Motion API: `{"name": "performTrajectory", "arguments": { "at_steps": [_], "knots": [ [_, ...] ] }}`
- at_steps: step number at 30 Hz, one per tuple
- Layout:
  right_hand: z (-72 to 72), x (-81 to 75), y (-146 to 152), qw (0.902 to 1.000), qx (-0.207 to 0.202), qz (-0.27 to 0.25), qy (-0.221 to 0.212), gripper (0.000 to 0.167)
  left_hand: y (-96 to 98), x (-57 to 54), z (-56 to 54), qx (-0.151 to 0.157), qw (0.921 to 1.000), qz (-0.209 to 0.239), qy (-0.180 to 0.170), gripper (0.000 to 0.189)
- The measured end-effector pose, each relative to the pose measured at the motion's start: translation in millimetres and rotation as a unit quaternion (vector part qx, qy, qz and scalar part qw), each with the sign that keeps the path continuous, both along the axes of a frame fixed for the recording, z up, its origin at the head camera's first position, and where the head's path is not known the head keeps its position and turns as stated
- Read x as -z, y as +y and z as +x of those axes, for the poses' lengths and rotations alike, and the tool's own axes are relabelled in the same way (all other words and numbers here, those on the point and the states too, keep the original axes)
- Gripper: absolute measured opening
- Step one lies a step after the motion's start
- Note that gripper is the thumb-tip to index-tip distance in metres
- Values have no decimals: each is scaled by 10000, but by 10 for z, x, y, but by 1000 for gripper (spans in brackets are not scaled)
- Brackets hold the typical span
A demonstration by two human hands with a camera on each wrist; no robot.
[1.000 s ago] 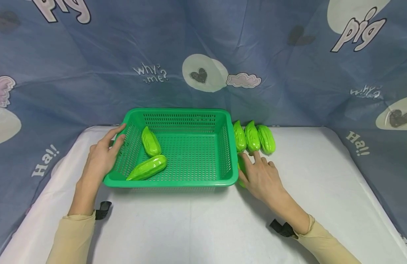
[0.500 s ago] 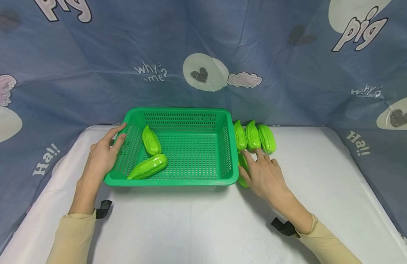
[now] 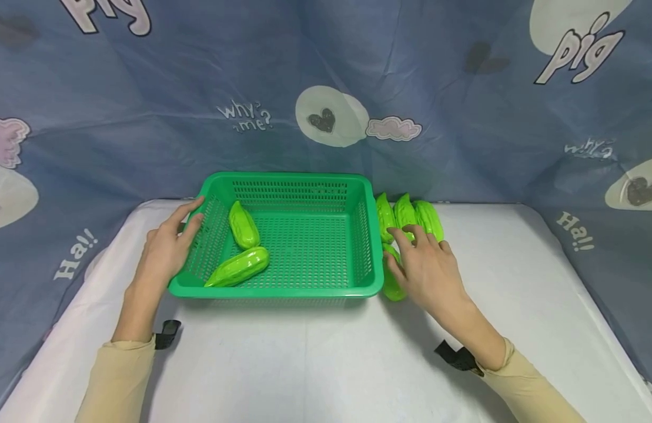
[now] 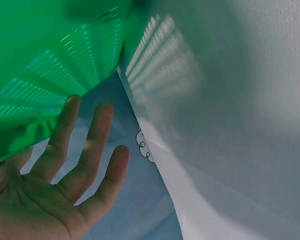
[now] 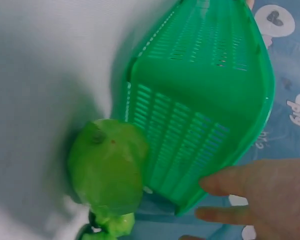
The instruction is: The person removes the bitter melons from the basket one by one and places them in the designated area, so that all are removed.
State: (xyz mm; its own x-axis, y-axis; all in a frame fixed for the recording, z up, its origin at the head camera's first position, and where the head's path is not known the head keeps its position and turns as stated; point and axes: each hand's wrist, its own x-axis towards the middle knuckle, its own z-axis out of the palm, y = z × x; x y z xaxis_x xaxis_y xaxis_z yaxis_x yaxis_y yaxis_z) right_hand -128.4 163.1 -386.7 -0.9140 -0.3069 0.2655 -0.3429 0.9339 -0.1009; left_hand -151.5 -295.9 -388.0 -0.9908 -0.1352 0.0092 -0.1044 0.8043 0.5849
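Note:
A green plastic basket (image 3: 275,292) with slotted walls stands on the white table. My left hand (image 3: 164,252) rests against its left rim. In the left wrist view, loosely spread fingers (image 4: 94,145) show outside the basket wall; the rim hides the thumb. Two glossy, ridged bitter melons (image 3: 238,268) lie in the basket's left part. Past the right wall, my right hand (image 3: 431,273) hovers with fingers apart, partly covering a bitter melon (image 3: 394,286) on the table. The right wrist view shows that bitter melon (image 5: 107,167) apart from the hand.
Three more bitter melons (image 3: 405,210) stand side by side behind my right hand, close to the basket's right wall. A blue patterned cloth (image 3: 452,117) hangs along the back and sides of the white table (image 3: 304,364).
My right hand has drawn slightly right and away from the near bitter melon, so more of it shows. My left hand and the basket keep their places.

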Motion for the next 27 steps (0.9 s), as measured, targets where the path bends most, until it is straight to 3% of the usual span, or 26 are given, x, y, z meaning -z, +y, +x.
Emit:
{"name": "performTrajectory", "arguments": {
  "at_steps": [4,8,12,19,27],
  "knots": [
    [-3,-59,-51,9980,-207,-315,516,43,17,-13,-6,46,10000,-68,-19,61],
    [0,-125,-162,9931,-684,-557,778,38,24,-21,-9,60,9999,-138,-42,61],
    [-23,-170,-311,9895,-1173,-393,743,35,18,-26,0,20,9999,-157,-34,61],
    [-75,-252,-558,9864,-1551,-81,528,37,20,-22,10,29,9999,-135,35,61],
    [-104,-435,-833,9742,-2131,-82,744,34,17,-31,8,26,9999,-143,62,61]
  ]
}}
